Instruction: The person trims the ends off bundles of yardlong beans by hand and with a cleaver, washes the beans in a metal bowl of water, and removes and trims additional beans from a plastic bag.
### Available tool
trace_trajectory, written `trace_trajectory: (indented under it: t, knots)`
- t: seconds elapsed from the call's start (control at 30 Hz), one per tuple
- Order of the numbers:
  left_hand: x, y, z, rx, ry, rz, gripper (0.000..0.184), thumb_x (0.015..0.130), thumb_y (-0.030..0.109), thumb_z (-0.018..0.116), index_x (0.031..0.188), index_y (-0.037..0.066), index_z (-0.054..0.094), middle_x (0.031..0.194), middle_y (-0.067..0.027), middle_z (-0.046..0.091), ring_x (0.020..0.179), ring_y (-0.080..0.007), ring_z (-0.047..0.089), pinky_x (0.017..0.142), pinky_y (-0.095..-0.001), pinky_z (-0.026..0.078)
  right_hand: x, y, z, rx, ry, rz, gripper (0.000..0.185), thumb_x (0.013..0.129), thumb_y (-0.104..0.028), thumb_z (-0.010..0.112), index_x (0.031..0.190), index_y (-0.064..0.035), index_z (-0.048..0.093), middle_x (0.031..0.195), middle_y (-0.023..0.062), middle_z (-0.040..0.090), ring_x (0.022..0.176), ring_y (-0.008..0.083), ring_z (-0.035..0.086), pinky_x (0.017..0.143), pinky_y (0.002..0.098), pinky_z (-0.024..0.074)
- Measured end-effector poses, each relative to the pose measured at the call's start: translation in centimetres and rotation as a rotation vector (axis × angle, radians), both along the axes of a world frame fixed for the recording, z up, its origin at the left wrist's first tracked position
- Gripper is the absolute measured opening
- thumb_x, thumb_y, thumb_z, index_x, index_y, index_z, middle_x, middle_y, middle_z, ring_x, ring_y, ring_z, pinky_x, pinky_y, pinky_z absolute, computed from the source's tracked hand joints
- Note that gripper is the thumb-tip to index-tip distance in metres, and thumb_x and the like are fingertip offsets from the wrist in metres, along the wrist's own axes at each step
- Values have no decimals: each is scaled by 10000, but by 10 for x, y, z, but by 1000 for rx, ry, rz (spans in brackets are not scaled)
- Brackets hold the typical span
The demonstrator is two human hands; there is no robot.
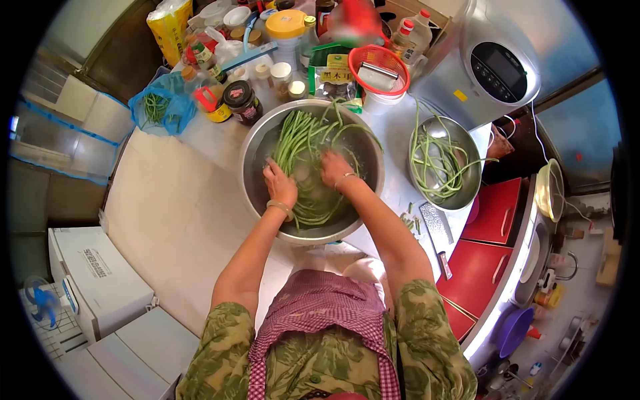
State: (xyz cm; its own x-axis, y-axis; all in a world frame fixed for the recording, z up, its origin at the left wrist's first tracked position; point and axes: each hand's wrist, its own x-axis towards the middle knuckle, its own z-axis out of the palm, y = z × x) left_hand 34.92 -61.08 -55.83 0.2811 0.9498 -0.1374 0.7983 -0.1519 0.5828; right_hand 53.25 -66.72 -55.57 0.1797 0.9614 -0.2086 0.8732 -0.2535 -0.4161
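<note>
A large metal basin (248, 180) holds water and a bundle of long green beans (301, 137). At the left inside the basin, my left hand (280, 184) is closed around part of the bundle, with a bangle on its wrist. My right hand (335, 169) is in the basin to the right of the beans, its fingers partly under the water, so what they hold, if anything, is hidden. More long beans lie in a smaller metal bowl (471, 190) on the right.
A cleaver (437, 227) lies below the smaller bowl, beside bean scraps (411, 220). Jars, bottles and a red strainer (402, 67) crowd the back. A blue bag (180, 110) with beans sits back left, a silver appliance (460, 60) back right.
</note>
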Motion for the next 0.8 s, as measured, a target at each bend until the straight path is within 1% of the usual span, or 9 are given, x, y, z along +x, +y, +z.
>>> trace_trajectory:
  t: [0.13,0.23,0.27,0.33,0.43,0.47,0.57,0.67,0.8]
  knots:
    - [-11,-11,57,27,208,-45,768,872,389,629,1433,-17,297,1369,-266,375,1198,-457,432,1026,-488,355,-11,-17,97,-348,39,-112,365,811,-165,566,1148,-27,587,1231,181,532,1123,371,526,960,444,446]
    - [-22,17,28,-54,5,-1,783,854,491,622,1385,-28,372,1341,-268,436,1223,-439,433,1034,-499,338,5,-6,82,231,-191,-107,422,796,-102,567,1214,-44,557,1281,176,526,1179,353,507,969,434,449]
    - [-19,22,22,-33,10,27,730,818,468,676,1308,-36,477,1277,-269,523,1189,-396,505,990,-459,404,11,1,77,342,-260,-70,446,797,-85,560,1241,-49,539,1294,173,524,1188,351,504,972,432,450]
    - [-15,34,29,-232,-34,0,698,799,414,713,1277,-49,499,1264,-263,536,1149,-387,540,952,-441,439,23,15,67,565,-401,5,498,798,-49,546,1293,-59,503,1319,168,521,1206,346,496,978,428,454]
    - [-15,44,11,-321,-99,3,627,758,306,777,1199,-71,537,1168,-235,594,1044,-358,609,882,-408,491,30,22,24,9,-103,-49,522,831,-82,534,1348,-71,465,1386,171,460,1252,308,471,1006,424,432]
    - [-17,40,10,-312,-98,18,622,760,311,776,1187,-72,537,1149,-235,602,1037,-356,612,894,-409,485,29,19,-14,105,-139,-34,475,834,-87,525,1308,-63,504,1341,170,499,1237,316,473,997,432,434]
    - [-25,34,24,-492,-346,39,554,801,253,748,1198,-61,523,1163,-205,598,1046,-311,606,902,-389,483,12,1,37,-89,8,-64,418,838,-98,532,1253,-52,550,1303,181,527,1186,334,509,970,433,448]
    - [-37,30,34,-772,-729,110,463,864,175,690,1231,-38,504,1194,-163,589,1056,-253,597,896,-363,488,-16,-24,42,434,-159,-191,383,836,-137,565,1205,-40,582,1242,200,558,1092,359,559,933,434,464]
    - [-45,19,57,-947,-1095,99,376,944,166,597,1272,12,499,1188,-102,609,1039,-203,613,890,-360,509,-43,-21,47,117,493,-369,434,832,-215,656,1201,-5,566,1177,244,584,1009,377,594,911,434,465]
